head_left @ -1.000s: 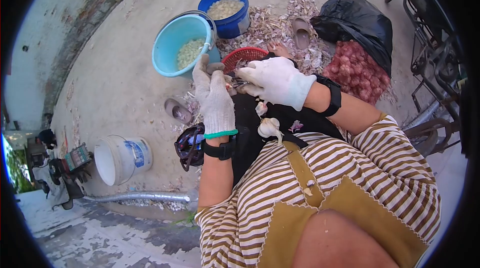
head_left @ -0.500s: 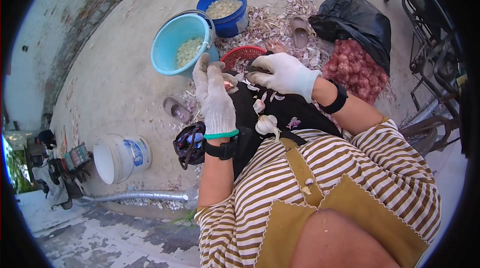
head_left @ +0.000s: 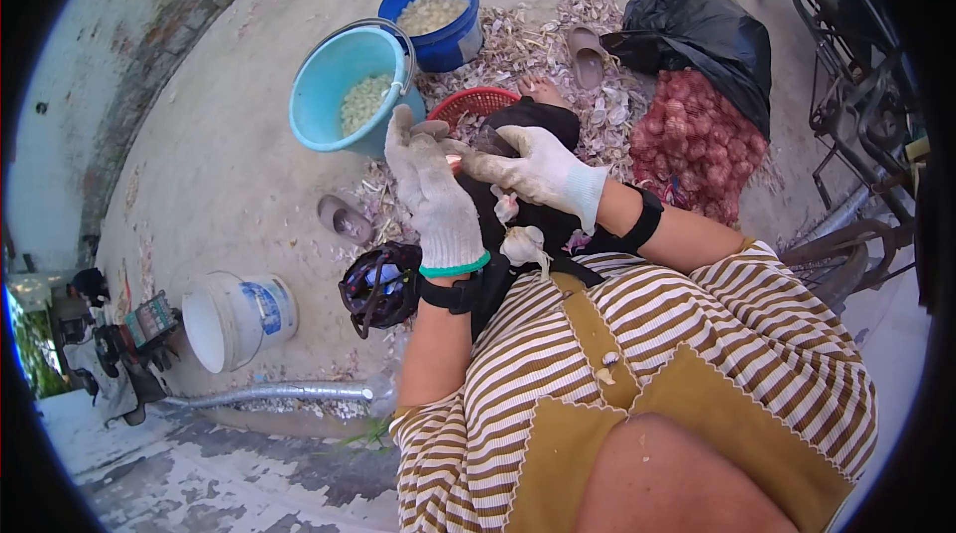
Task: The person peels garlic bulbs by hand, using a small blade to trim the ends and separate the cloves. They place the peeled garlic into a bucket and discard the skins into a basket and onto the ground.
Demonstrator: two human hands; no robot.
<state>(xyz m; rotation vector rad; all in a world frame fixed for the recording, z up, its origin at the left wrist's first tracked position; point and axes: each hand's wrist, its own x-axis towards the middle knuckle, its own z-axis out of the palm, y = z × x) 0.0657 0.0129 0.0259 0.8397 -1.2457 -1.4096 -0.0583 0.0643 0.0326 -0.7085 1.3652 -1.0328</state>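
My left hand [head_left: 434, 193], in a soiled white knit glove with a green cuff edge, is closed on a reddish garlic clove [head_left: 454, 163]. My right hand [head_left: 543, 171], gloved too, reaches across to the same clove, its fingers pinched together there. Something dark shows by the right thumb; I cannot make out what it is. Below the hands, a whitish garlic bulb [head_left: 523, 245] rests on my lap, with a smaller piece of garlic [head_left: 505, 205] above it. The fingers partly cover the clove.
Ahead stand a light-blue bucket [head_left: 309, 100] and a dark-blue bucket [head_left: 463, 43], both holding peeled cloves. A red basket [head_left: 453, 107] sits beyond my hands. Right are a net sack of garlic [head_left: 697, 140] and a black bag [head_left: 712, 25]. A white bucket [head_left: 224, 319] lies left; skins litter the ground.
My right hand has moved left and down, its fingers now meeting the clove at my left hand. Loose skins on the lap are now mostly covered. The view has shifted slightly.
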